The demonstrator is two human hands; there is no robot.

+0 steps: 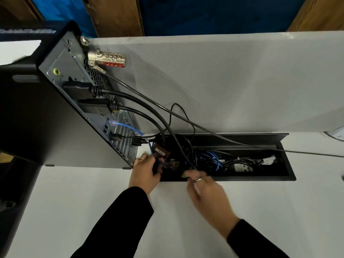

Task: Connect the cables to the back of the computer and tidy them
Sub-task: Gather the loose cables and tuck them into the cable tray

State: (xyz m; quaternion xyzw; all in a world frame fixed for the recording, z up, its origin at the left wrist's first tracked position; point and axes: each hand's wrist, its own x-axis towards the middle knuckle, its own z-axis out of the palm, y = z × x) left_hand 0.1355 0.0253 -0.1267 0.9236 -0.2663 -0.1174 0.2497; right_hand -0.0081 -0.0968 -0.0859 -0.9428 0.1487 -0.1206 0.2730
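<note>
White desk surface (186, 220) backed by a grey fabric partition (223, 81), with a black rectangular cable tray (286, 175) recessed in it. Left hand (144, 174) curls its fingers around a bundle of black and blue cables (158, 164) at the tray's near left corner, just below the rear panel of the black tower computer (74, 101), where thick black power cables (134, 101) are already plugged. Right hand (206, 190), blurred, pinches a small green-tipped plug (184, 175) just right of that grip.

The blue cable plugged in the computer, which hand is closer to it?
Left. The left hand grips cables right where the blue cable drops past the computer's bottom corner; the right hand sits further right, by the tray's front edge.
</note>
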